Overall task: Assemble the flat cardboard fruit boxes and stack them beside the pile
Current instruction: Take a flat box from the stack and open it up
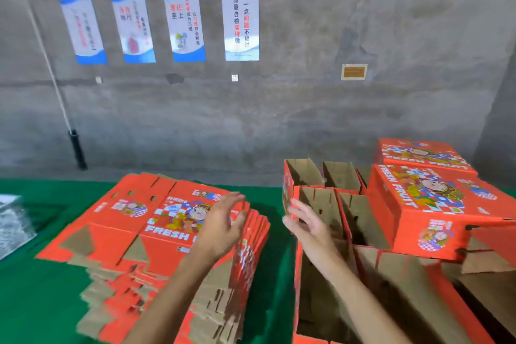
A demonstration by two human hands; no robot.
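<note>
A pile of flat red "FRESH FRUIT" cardboard boxes lies on the green table in front of me. My left hand hovers over the pile's right edge, fingers straight and spread, holding nothing. My right hand is raised between the pile and the assembled boxes, fingers relaxed and empty, just in front of an open box's red wall. Several assembled open boxes stand to the right, brown inside. Two closed printed boxes rest on top of them at the far right.
The green tabletop shows at left and between the pile and boxes. A silvery sheet or bag lies at the left edge. A grey concrete wall with posters stands behind; a pole leans against it.
</note>
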